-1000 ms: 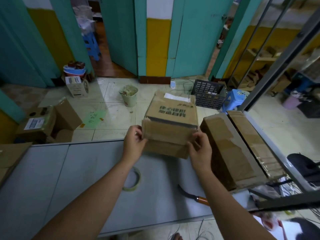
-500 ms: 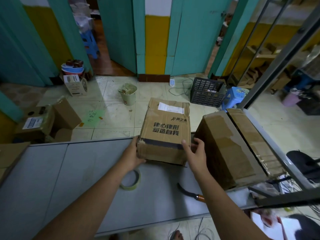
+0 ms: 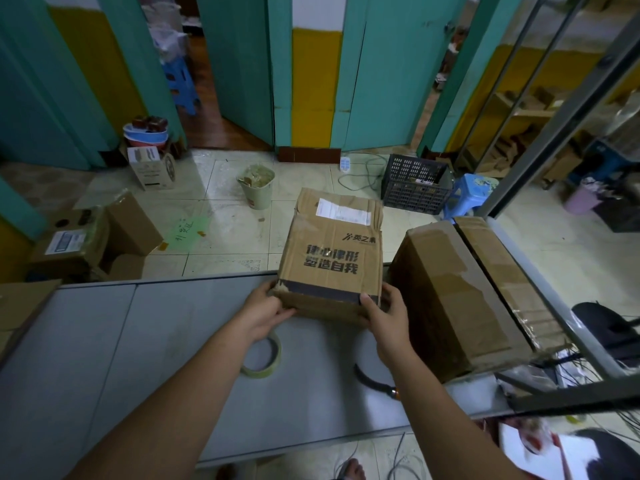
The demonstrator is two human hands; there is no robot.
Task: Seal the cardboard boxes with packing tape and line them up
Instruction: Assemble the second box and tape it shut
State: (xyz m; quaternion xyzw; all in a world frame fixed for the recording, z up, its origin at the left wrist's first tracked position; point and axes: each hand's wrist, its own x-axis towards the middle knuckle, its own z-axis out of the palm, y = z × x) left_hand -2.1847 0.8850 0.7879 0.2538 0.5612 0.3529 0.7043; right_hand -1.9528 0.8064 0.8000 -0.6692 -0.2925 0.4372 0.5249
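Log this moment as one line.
left grip, right grip: hold printed brown cardboard box | on grey table | beige tape roll: unheld

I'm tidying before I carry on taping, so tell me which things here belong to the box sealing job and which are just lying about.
For the job: printed box, gripped by left hand and right hand; taped box beside it; tape roll on the table.
Lying about: green bin, black crate, blue stool, floor boxes.

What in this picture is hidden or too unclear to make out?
Head view only:
- Tape roll: partly under the left wrist.
- Curved tool: handle end behind the right arm.
- Label on the held box: print too small to read.
- Box underside: faces away; taped or not, cannot tell.
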